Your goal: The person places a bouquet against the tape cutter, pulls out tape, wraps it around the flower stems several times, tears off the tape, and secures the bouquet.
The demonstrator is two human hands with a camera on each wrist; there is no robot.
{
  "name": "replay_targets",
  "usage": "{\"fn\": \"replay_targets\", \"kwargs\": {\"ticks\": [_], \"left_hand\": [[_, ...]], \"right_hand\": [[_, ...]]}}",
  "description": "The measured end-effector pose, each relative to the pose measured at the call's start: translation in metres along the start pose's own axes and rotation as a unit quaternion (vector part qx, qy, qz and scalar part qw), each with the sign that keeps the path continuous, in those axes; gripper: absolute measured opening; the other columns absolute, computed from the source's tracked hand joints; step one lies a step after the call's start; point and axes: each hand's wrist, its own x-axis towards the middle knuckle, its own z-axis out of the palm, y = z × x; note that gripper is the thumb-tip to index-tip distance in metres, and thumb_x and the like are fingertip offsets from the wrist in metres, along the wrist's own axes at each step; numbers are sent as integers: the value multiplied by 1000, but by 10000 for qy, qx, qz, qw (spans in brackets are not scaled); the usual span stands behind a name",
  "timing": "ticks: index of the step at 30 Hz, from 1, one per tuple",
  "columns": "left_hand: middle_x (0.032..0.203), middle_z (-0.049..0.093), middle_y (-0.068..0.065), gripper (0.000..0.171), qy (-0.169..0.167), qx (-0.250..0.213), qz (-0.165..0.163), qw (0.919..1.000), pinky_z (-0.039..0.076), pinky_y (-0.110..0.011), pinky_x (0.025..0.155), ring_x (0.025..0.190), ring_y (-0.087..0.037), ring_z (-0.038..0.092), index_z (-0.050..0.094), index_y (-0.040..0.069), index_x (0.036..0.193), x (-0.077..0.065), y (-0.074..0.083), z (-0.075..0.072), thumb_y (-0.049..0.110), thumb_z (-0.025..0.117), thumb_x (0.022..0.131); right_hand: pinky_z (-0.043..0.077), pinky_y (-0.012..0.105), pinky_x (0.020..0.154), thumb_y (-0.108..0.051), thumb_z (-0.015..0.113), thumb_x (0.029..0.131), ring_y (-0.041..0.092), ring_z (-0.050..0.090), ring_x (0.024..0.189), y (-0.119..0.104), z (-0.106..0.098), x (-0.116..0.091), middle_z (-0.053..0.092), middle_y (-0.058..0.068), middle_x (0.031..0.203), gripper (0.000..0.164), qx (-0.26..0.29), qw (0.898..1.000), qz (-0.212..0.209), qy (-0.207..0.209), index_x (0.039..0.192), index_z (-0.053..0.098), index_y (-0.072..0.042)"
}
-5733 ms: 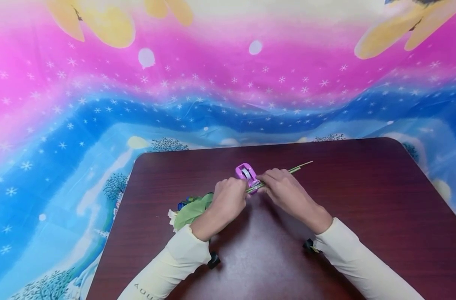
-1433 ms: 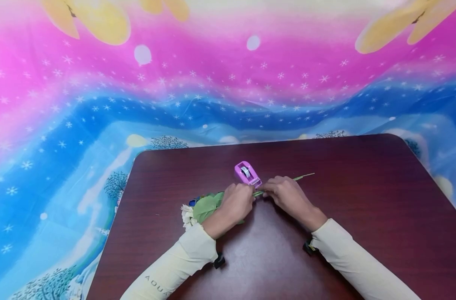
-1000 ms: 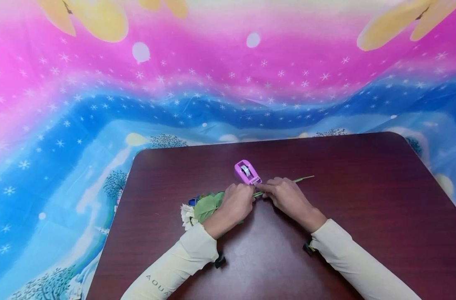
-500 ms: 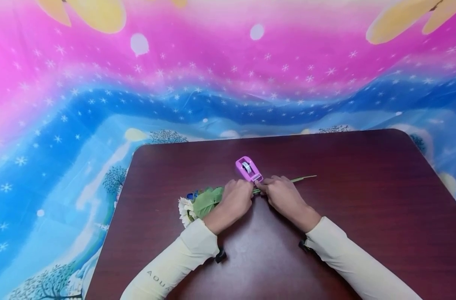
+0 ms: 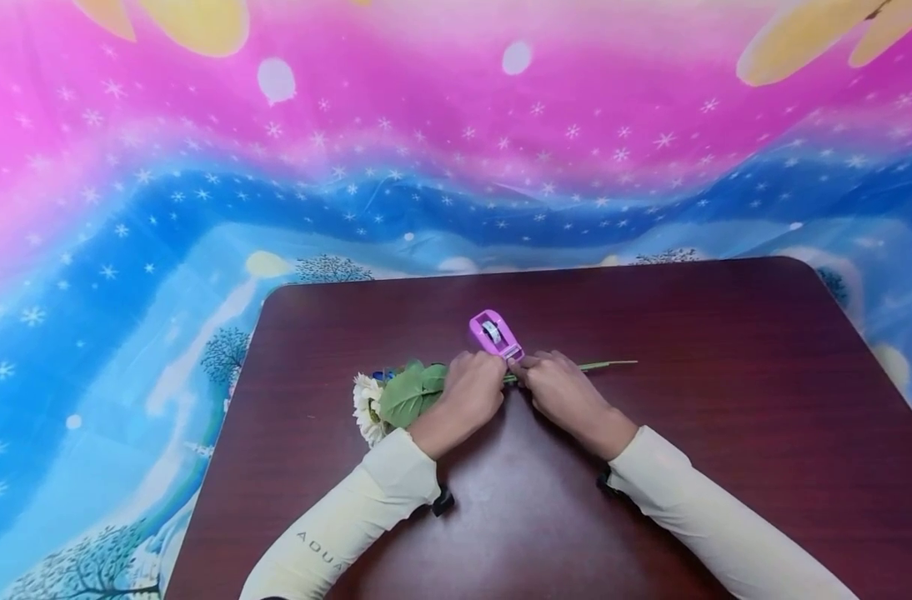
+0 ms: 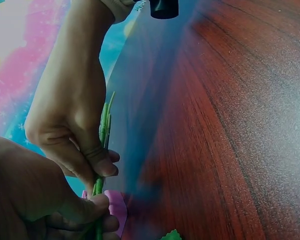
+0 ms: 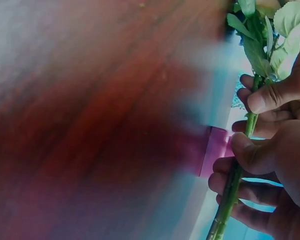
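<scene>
A bunch of flowers lies across both hands: a white flower (image 5: 369, 408) and broad green leaves (image 5: 411, 396) to the left, long green stems (image 5: 609, 364) to the right. A bit of blue shows behind the leaves. My left hand (image 5: 467, 396) pinches the stems just below the leaves, between thumb and fingers. Close beside it, my right hand (image 5: 564, 396) holds the same stems (image 7: 230, 192), thumb on one side and curled fingers on the other. Touching or nearly touching the fingertips is the front end of a pink tape dispenser (image 5: 493, 333). Whether tape lies on the stems is hidden.
The dark red-brown table (image 5: 726, 400) has rounded far corners. Behind it hangs a pink and blue cloth (image 5: 426, 200) printed with snowflakes and trees. A black wrist device (image 5: 443, 500) sits under the left cuff.
The right hand has come closer to the left. The stem ends have swung down to lie flatter, and more of the white flower shows. The view has tilted down slightly; both hands keep their hold.
</scene>
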Motion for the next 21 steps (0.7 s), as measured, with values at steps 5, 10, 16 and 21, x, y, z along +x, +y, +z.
{"fn": "replay_targets", "kwargs": {"ticks": [5, 10, 16, 21], "left_hand": [[69, 68, 3, 20, -10, 23, -28, 10000, 52, -36, 62, 60, -21, 60, 63, 19, 68, 1, 0, 0, 10, 78, 79], [66, 67, 2, 25, -124, 72, 22, 9999, 49, -35, 56, 57, -20, 58, 60, 18, 63, -3, 2, 5, 11, 78, 78], [68, 69, 3, 22, -46, 244, 186, 9995, 50, -33, 60, 59, -18, 60, 63, 18, 65, -7, 7, 2, 12, 80, 78], [72, 72, 6, 17, 178, 501, 376, 9979, 51, -31, 71, 64, -16, 64, 67, 20, 68, -5, 10, -13, 15, 79, 80]], "right_hand": [[56, 41, 67, 5, 64, 91, 22, 67, 72, 0, 0, 2, 75, 9, 86, 21, 313, 9994, 152, -81, 104, 78, -6], [51, 35, 57, 5, 66, 88, 16, 63, 65, -2, 7, -4, 71, 4, 78, 17, 741, 9964, 319, -270, 83, 73, -10], [55, 36, 63, 2, 66, 93, 17, 69, 78, -3, 5, -13, 75, 3, 90, 18, 688, 9972, 279, -52, 96, 75, -13], [58, 35, 72, -7, 71, 94, 17, 69, 84, 1, -8, -17, 73, 1, 91, 20, 560, 9970, 385, 366, 112, 79, -11]]}}
